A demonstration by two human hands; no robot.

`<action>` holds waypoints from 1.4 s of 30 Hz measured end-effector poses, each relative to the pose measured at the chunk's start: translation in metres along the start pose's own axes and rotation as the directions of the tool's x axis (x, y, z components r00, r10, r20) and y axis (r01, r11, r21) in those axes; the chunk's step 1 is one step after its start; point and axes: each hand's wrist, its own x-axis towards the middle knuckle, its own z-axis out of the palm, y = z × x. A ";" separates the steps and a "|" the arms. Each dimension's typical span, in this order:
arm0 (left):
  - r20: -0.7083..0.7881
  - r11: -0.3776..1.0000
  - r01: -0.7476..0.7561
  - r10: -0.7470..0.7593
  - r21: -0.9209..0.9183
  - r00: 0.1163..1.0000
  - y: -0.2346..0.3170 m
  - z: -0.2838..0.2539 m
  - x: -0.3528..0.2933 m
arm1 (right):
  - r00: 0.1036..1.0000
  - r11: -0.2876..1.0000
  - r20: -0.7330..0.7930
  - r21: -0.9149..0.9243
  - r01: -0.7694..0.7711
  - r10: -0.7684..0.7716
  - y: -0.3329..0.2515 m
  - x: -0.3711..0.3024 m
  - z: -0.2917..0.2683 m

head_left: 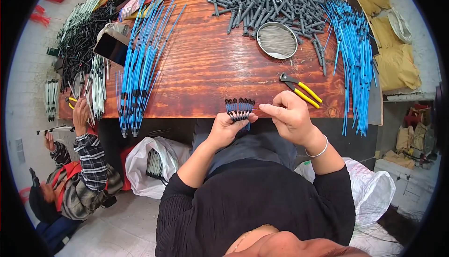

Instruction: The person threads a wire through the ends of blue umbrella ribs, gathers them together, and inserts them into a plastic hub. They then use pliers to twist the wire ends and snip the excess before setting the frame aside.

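Note:
My left hand (226,130) is closed round a bundle of thin blue ribs with black ends (240,105), like umbrella ribs, whose tips fan out above the fingers. They are held just off the table's front edge. Beside them, my right hand (292,117) pinches what looks like a thin wire (256,109), stretching from its fingertips toward the bundle. The wire is so fine that its far end cannot be made out. On the table just beyond my right hand lie pincers with yellow handles (306,93). A round metal tin (258,46) of short thin wires stands farther back.
Grey plastic shafts (262,0) are heaped at the back of the wooden table (201,60). Blue ribs lie left (145,56) and right (355,65). A phone (110,47) leans at left. A co-worker (79,177) handles parts there. White sacks (154,163) stand below.

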 end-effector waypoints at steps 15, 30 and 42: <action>-0.011 1.000 -0.008 0.008 0.025 1.000 0.000 0.000 0.000 | 0.973 0.972 0.161 -0.137 0.189 -0.166 0.000 0.020 -0.005; 0.003 0.999 0.046 -0.046 -0.007 0.999 0.004 -0.002 0.001 | 0.987 0.994 0.162 0.106 -0.039 0.021 0.001 0.020 0.004; 0.037 0.992 0.017 -0.022 0.126 0.999 0.012 -0.005 0.002 | 0.977 0.995 0.191 -0.003 0.096 -0.094 -0.005 0.026 0.006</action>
